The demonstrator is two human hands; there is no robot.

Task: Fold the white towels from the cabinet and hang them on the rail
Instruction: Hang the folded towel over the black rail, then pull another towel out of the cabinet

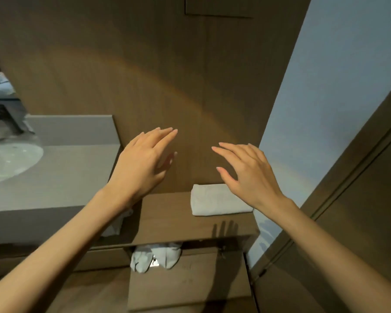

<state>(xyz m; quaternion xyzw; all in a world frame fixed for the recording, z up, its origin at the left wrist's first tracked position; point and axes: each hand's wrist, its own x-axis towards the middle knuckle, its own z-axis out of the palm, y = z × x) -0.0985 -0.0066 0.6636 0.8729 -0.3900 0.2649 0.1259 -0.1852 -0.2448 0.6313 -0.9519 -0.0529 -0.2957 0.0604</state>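
A folded white towel (215,199) lies on the brown wooden shelf (167,218), at its back right corner. My right hand (246,172) hovers just above it, fingers spread and straight, holding nothing. My left hand (145,161) is raised to the left of it in front of the wooden wall panel (145,75), fingers straight, holding nothing. Crumpled white cloth (156,256) hangs below the shelf's front edge. More white cloth (116,224) shows under my left forearm, partly hidden.
A grey counter (54,177) with a round basin (7,161) stands to the left. A mirror (0,98) is at the far left. A pale wall (336,109) and a brown door (359,222) close off the right side.
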